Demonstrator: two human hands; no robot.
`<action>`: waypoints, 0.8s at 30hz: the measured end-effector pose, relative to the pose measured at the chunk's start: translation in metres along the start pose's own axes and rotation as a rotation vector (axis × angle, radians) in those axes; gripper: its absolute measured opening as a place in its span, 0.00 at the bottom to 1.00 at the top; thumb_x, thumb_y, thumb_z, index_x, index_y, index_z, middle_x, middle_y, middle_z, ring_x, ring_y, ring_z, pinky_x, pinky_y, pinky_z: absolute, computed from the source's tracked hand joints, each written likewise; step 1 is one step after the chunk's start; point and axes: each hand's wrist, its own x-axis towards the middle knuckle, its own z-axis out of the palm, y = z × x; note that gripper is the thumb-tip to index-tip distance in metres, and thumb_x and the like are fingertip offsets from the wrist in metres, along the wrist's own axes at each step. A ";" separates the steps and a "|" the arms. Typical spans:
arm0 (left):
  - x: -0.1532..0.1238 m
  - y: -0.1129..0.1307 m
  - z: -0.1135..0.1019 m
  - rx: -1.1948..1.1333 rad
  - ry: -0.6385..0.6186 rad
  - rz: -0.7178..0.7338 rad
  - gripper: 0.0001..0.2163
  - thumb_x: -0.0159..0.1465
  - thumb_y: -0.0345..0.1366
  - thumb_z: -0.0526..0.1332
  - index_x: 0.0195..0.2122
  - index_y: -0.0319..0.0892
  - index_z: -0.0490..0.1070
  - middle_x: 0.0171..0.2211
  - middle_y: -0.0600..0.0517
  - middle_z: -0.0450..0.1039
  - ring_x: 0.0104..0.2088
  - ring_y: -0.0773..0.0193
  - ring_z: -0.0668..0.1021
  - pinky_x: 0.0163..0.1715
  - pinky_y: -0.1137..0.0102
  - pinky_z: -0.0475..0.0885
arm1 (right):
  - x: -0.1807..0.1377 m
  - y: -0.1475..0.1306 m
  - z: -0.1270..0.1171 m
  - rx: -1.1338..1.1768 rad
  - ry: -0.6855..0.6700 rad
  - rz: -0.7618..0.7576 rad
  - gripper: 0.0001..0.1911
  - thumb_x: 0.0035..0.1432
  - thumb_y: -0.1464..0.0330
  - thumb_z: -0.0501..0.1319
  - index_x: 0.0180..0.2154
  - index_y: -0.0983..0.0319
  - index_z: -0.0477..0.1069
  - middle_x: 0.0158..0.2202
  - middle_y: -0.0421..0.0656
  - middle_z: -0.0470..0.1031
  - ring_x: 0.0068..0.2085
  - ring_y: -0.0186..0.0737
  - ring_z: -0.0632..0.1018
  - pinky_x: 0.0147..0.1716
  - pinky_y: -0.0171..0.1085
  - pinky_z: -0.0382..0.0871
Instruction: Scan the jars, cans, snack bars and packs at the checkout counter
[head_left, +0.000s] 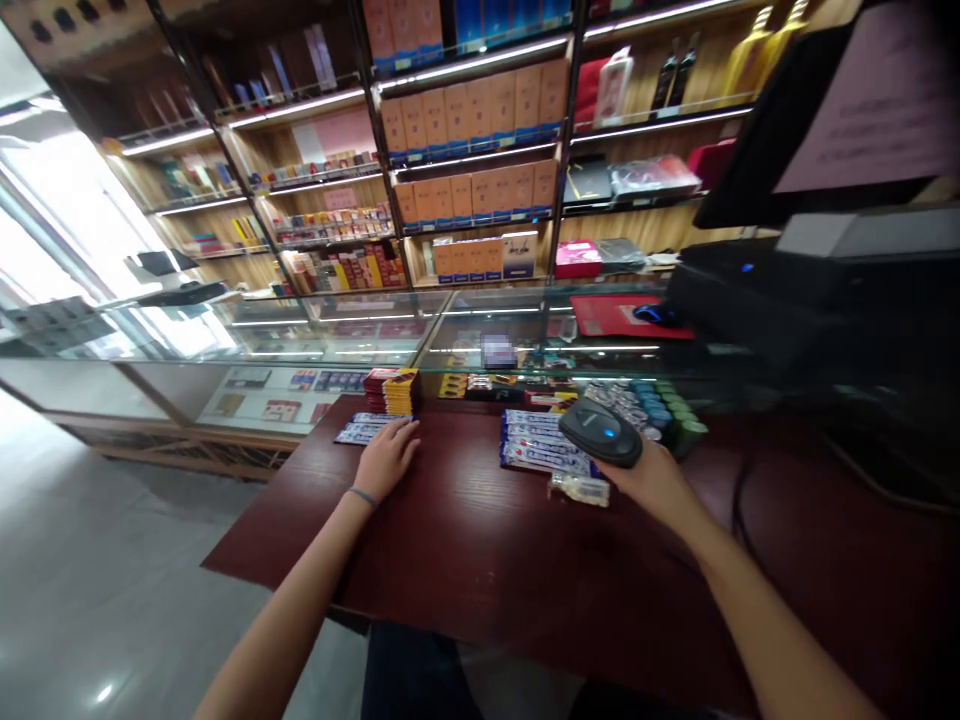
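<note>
My right hand point(651, 478) is closed round a dark handheld barcode scanner point(600, 432), held over a row of blue and white packs point(536, 442) on the dark red table point(480, 560). A small clear packet point(579, 488) lies just below the scanner. My left hand point(386, 458) lies flat with its fingers stretched out, resting on the table and touching another set of blue and white packs point(360, 428). A stack of red and yellow packs point(391, 390) stands just behind that hand. A thin band circles my left wrist.
A glass display counter point(337, 335) runs behind the table, with lit shelves of boxed goods point(472, 150) beyond it. A black register and monitor point(810, 250) fill the right side, with a mouse point(654, 314) on a red pad. Small round tins point(645, 405) sit near the scanner.
</note>
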 end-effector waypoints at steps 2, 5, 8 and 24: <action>0.016 0.029 0.007 -0.043 -0.015 0.061 0.18 0.71 0.41 0.53 0.59 0.43 0.69 0.57 0.43 0.71 0.58 0.53 0.72 0.60 0.57 0.69 | 0.000 -0.006 -0.008 -0.002 0.019 0.015 0.25 0.52 0.59 0.64 0.52 0.59 0.73 0.45 0.47 0.82 0.49 0.55 0.81 0.45 0.46 0.75; 0.038 0.074 0.023 -0.097 -0.032 0.139 0.19 0.71 0.40 0.53 0.60 0.44 0.69 0.60 0.43 0.69 0.62 0.52 0.68 0.64 0.56 0.64 | 0.001 -0.009 -0.018 -0.006 0.022 0.021 0.23 0.53 0.59 0.64 0.50 0.59 0.74 0.38 0.46 0.83 0.46 0.55 0.82 0.40 0.44 0.76; 0.057 0.116 0.044 -0.142 -0.070 0.206 0.19 0.70 0.39 0.55 0.61 0.45 0.68 0.63 0.44 0.66 0.66 0.50 0.64 0.66 0.53 0.60 | 0.003 -0.007 -0.025 0.003 0.036 0.032 0.22 0.52 0.60 0.64 0.49 0.59 0.74 0.35 0.46 0.83 0.44 0.55 0.82 0.37 0.43 0.76; 0.103 0.203 0.100 -0.075 -0.151 0.237 0.17 0.70 0.32 0.53 0.57 0.46 0.71 0.51 0.43 0.73 0.51 0.53 0.73 0.51 0.58 0.68 | 0.004 0.003 -0.046 0.025 0.127 0.103 0.19 0.52 0.60 0.64 0.45 0.60 0.75 0.36 0.47 0.83 0.46 0.54 0.81 0.42 0.44 0.75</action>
